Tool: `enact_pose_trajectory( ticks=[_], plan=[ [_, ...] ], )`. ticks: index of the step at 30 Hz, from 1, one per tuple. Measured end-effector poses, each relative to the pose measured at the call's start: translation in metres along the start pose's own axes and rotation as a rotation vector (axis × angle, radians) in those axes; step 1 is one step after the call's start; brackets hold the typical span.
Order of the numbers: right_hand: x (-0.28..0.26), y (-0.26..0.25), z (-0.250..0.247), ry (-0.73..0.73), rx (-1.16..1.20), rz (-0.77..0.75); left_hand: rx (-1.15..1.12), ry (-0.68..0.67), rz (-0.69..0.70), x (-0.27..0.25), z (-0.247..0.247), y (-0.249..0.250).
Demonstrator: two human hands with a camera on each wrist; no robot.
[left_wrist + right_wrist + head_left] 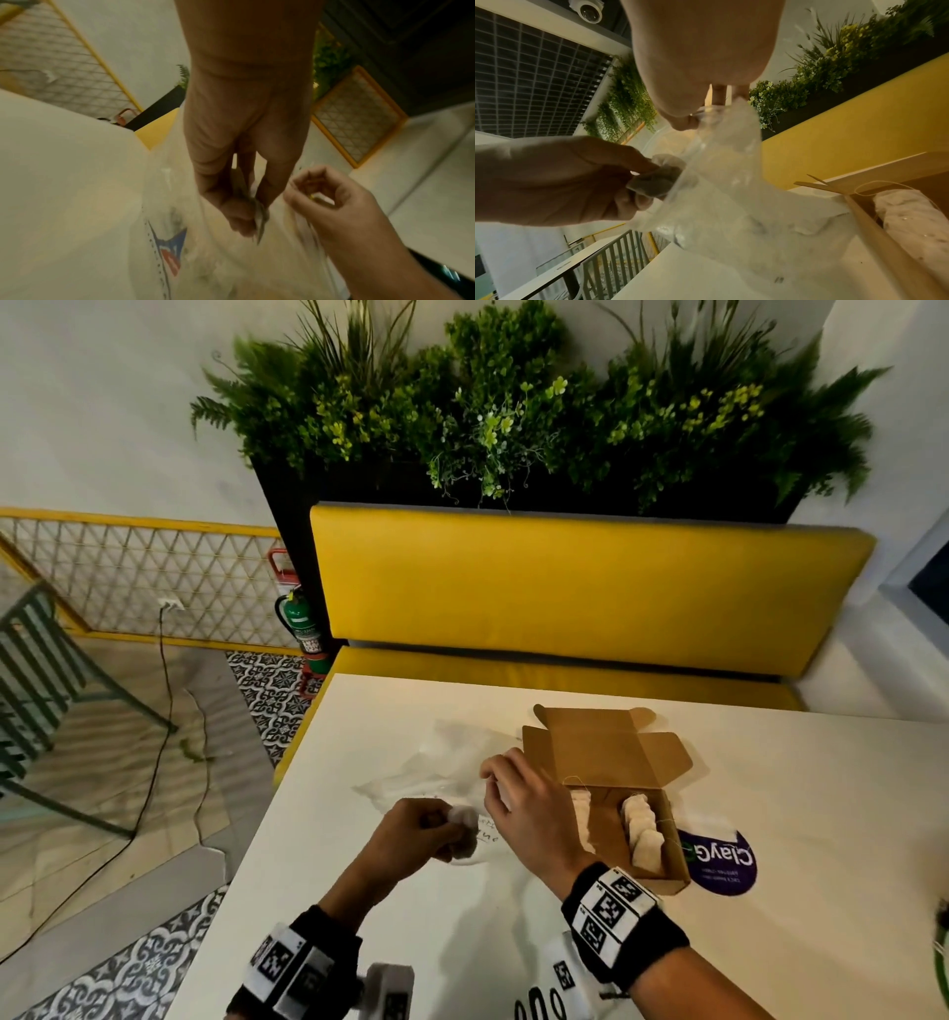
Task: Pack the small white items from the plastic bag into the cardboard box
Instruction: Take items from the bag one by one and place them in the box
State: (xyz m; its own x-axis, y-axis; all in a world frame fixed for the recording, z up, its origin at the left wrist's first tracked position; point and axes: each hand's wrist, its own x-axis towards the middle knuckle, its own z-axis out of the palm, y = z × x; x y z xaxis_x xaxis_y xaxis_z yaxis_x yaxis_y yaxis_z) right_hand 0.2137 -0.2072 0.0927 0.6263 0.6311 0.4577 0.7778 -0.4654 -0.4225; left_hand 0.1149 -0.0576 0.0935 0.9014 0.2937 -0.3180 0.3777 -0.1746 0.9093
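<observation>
Evidently mid-extraction: the left hand (pixel 422 832) pinches a small white item (pixel 654 183) at the mouth of the plastic bag (pixel 436 770), whose edge the right hand (pixel 529 806) pinches. Next, it must go into the cardboard box (pixel 667 868) beside the rows already packed.

Bench (pixel 513 942) is showing off-white. Cardboard box (pixel 611 752) is reading plain kraft brown; the items (pixel 642 834) in it are looking white, slightly speckled. Plastic bag (pixel 441 762) is clear, with a red-and-blue print (pixel 169 251). My wristbands (pixel 616 916) are wearing black-and-white square marker patterns. Purple sticker (pixel 719 862), white lettering. Seat cushion (pixel 590 588) is showing yellow; floor tiles (pixel 272 690) grey-and-white ornamental.
</observation>
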Motion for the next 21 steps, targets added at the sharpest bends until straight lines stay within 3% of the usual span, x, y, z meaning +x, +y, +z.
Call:
enact_pose_trajectory(
  ticks=[4, 7, 12, 21],
  plan=[
    [-0.007, 0.002, -0.002, -0.158, 0.117, 0.053, -0.03, -0.138, 0.015, -0.012, -0.014, 0.015],
    [-0.013, 0.006, -0.005, -0.303, 0.411, 0.137, 0.001, -0.262, 0.084, -0.016, -0.028, 0.028],
    [-0.006, 0.004, -0.017, -0.245, 0.816, 0.378, 0.031, -0.202, 0.189, -0.001, -0.023, 0.047],
    [-0.001, 0.015, -0.043, -0.029, 1.114, 0.646, -0.083, -0.14, 0.25, 0.03, 0.017, 0.067]
  ],
)
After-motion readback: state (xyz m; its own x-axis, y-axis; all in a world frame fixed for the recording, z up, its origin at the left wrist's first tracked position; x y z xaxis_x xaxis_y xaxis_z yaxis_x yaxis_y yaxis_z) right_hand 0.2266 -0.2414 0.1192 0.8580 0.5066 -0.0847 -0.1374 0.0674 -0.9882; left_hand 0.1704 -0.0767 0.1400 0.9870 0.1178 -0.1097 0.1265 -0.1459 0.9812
